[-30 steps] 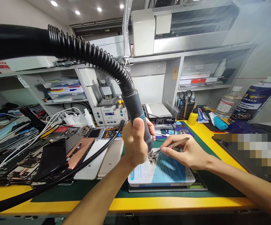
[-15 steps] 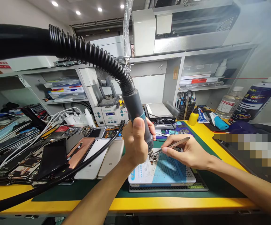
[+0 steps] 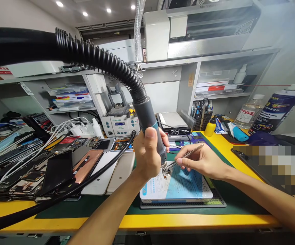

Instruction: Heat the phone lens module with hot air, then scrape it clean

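My left hand [image 3: 148,154] is wrapped round the grey handle of a hot air gun [image 3: 145,114], its nozzle pointing down at a small camera module [image 3: 166,172]. That module, metallic with dark lenses, lies on a white and blue box [image 3: 185,185]. Between the thumb and fingers of my right hand [image 3: 200,160] is a pair of tweezers [image 3: 188,153]. Its tips reach the module beside the nozzle; whether they grip it I cannot tell. The box rests on a dark perforated plate [image 3: 183,206] over a green mat [image 3: 106,209].
Several phones and phone parts [image 3: 52,173] are piled on the left. A thick black hose [image 3: 22,47] arches overhead, and a thinner black cable [image 3: 86,185] crosses the left side. A spray can [image 3: 277,110], a clear bottle [image 3: 249,110] and a yellow bottle [image 3: 210,127] stand at the right.
My right hand has shifted slightly and turned the tweezers, which now show their narrow edge. The left hand and hot air gun stay almost in place.
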`<state>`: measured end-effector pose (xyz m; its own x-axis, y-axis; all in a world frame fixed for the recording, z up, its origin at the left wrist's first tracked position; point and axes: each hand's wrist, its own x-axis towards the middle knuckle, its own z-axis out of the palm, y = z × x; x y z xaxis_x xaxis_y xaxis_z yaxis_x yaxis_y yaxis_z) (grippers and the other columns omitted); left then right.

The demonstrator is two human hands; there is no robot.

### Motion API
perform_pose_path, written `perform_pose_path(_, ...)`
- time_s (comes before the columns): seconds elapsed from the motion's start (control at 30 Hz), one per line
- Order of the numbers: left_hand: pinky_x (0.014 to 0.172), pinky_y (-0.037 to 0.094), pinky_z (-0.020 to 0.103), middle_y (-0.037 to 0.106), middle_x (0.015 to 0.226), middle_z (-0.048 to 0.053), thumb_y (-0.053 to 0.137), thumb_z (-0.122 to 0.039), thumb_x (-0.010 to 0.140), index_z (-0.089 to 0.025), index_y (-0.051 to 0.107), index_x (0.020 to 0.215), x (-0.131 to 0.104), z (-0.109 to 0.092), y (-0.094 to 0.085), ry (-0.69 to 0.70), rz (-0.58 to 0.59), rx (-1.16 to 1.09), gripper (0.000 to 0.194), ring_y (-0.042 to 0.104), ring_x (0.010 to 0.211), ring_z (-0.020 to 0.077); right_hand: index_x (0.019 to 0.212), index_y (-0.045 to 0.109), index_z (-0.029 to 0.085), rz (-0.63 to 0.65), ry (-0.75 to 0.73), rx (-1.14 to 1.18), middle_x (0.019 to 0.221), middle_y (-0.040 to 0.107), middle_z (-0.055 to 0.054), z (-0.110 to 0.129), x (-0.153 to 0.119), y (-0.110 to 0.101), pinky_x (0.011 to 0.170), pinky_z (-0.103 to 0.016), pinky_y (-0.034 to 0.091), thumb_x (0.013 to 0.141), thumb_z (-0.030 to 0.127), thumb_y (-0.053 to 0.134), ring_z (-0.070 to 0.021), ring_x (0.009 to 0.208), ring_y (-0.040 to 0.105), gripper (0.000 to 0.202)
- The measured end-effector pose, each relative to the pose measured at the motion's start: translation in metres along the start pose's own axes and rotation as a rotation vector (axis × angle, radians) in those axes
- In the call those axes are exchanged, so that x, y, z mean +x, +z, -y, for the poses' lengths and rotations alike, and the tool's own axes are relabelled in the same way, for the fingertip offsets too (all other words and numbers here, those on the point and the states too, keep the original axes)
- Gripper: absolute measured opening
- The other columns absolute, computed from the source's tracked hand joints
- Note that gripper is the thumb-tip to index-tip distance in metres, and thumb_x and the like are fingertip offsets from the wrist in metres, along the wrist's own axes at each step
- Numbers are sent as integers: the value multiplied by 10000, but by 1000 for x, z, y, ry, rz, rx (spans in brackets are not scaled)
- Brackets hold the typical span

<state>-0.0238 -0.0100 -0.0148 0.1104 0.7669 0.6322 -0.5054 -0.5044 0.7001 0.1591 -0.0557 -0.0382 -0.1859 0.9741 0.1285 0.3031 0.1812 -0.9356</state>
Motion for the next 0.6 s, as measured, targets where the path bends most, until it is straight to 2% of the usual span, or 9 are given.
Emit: perform_pose_path(0.6,499,498,303,596,618,14,416,-740,993,-199,630,719,0,-2,0,-5,0,16,642,589,498,153,854,770,138,-1,-3,32,631,672,-24,-1,2,0,518,-280,492,803,504,864,-143,544,593,381)
